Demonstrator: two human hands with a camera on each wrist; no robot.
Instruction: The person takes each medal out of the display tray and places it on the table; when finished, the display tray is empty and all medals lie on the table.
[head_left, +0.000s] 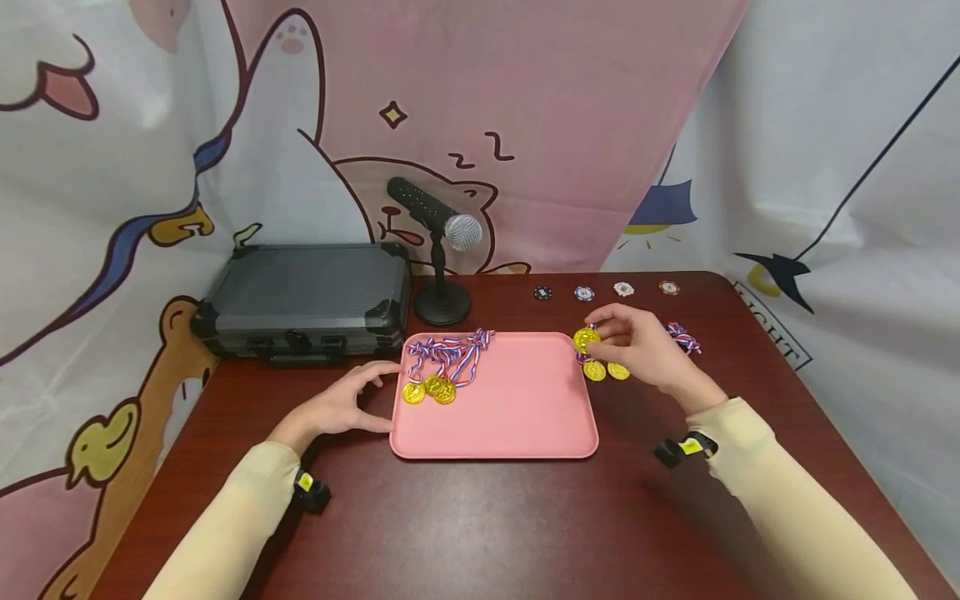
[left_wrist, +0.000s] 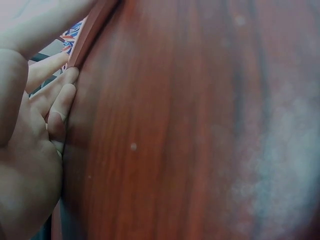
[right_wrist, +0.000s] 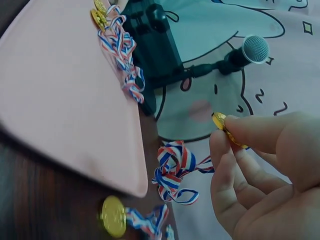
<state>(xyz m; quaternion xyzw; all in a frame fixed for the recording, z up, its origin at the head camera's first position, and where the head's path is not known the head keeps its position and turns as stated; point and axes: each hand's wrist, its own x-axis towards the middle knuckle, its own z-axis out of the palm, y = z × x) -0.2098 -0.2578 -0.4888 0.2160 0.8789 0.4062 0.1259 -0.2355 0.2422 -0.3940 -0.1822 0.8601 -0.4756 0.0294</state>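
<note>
My right hand pinches a gold medal between thumb and fingertips, just past the right edge of a pink tray. In the right wrist view, the pinched medal is raised, with its striped ribbon bunched below the fingers. Under this hand, two more gold medals lie on the table. Several gold medals with knotted red, white and blue ribbons sit at the tray's upper left. My left hand rests at the tray's left side, fingers and thumb spread, fingertips right at the rim.
A dark hard case stands behind the tray at left, beside a microphone on a stand. Several poker chips line the table's back edge. Another striped ribbon lies right of my right hand. Printed cloth hangs behind the table.
</note>
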